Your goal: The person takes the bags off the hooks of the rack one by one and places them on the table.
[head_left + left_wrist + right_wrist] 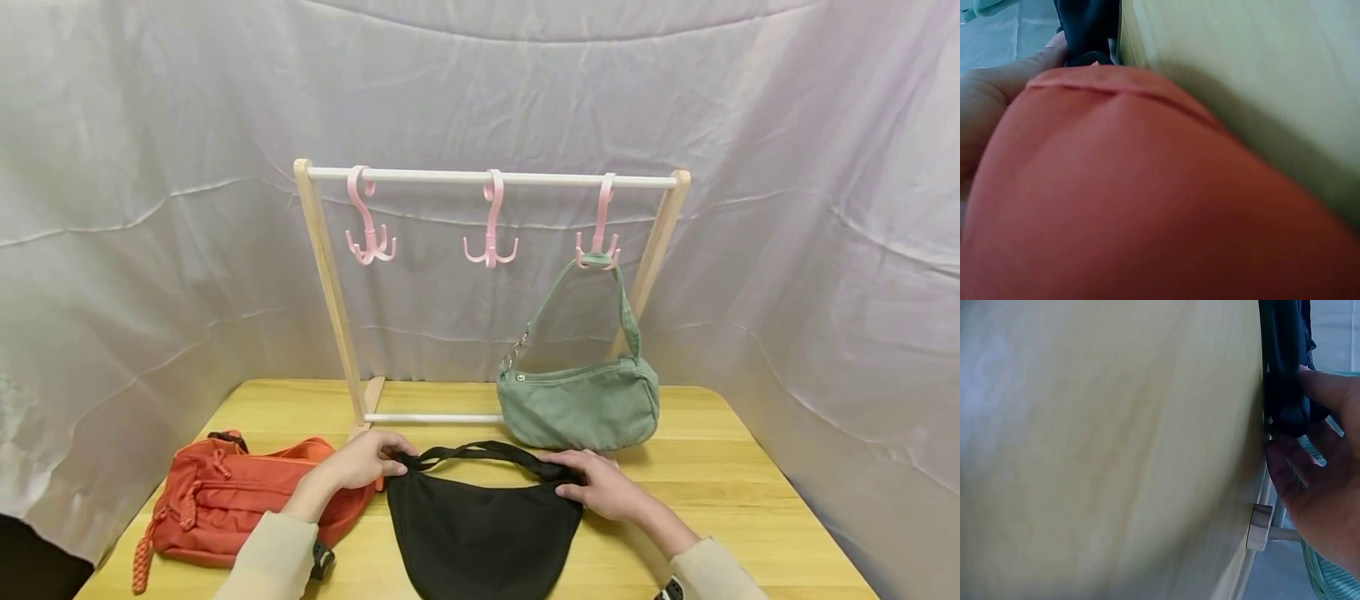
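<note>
Black bag [483, 537] — strap [517, 453] arched along far side — lies seemingly flat on table [720, 492].

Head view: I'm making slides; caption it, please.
The left hand and right hand hold a black bag near a green bag hooked on a pink hanger.

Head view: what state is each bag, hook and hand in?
Left hand, pinching black bag at top left
Right hand, pinching black bag at top right
Black bag, held by both hands
Green bag, hung from right hook
Red bag, resting on table
Left hook, bearing no bag
Middle hook, bearing no bag
</note>
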